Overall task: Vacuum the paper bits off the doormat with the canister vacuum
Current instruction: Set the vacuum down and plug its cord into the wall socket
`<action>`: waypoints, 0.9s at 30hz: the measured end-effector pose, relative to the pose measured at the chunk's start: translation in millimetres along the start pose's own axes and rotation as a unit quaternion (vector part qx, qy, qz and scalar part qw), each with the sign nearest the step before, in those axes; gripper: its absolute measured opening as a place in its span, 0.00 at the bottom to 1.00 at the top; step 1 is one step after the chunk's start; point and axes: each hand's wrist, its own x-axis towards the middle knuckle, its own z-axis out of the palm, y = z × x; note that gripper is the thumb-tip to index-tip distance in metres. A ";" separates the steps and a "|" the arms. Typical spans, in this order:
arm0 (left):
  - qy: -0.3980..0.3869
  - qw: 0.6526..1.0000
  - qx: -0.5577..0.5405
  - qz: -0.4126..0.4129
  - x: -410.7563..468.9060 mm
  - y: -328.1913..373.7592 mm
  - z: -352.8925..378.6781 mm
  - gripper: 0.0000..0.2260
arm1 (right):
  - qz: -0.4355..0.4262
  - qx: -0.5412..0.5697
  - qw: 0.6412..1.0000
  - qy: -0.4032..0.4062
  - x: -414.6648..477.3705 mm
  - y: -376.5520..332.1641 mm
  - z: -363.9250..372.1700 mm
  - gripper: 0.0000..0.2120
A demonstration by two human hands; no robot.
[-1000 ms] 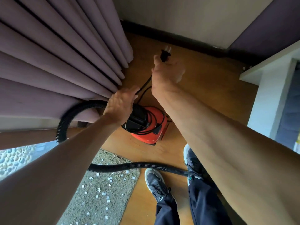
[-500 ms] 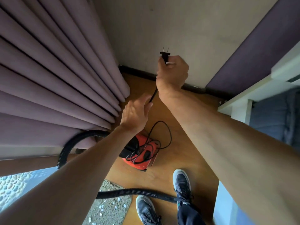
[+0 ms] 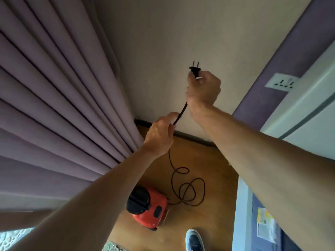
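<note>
Right hand pinches plug, prongs up; socket lies well right on purple wall; left hand grips cord below

My right hand is up high by the wall, with the plug on top of it. My left hand is lower and to the left, on the cord. The vacuum sits on the floor below, with the curtain to its left and the wall socket far right
</note>
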 end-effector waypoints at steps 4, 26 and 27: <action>0.018 0.999 -0.033 0.021 26.9 61.0 -46.0 0.20 | -0.068 0.013 0.998 -0.010 32.8 -86.4 -14.9 0.05; 0.026 0.984 -0.162 0.070 125.3 289.2 -120.4 0.19 | -0.188 -0.062 0.978 0.059 131.4 -304.2 -122.4 0.07; 0.019 0.984 -0.164 0.071 130.3 294.4 -110.9 0.19 | -0.178 -0.065 0.979 0.068 141.1 -298.7 -131.6 0.07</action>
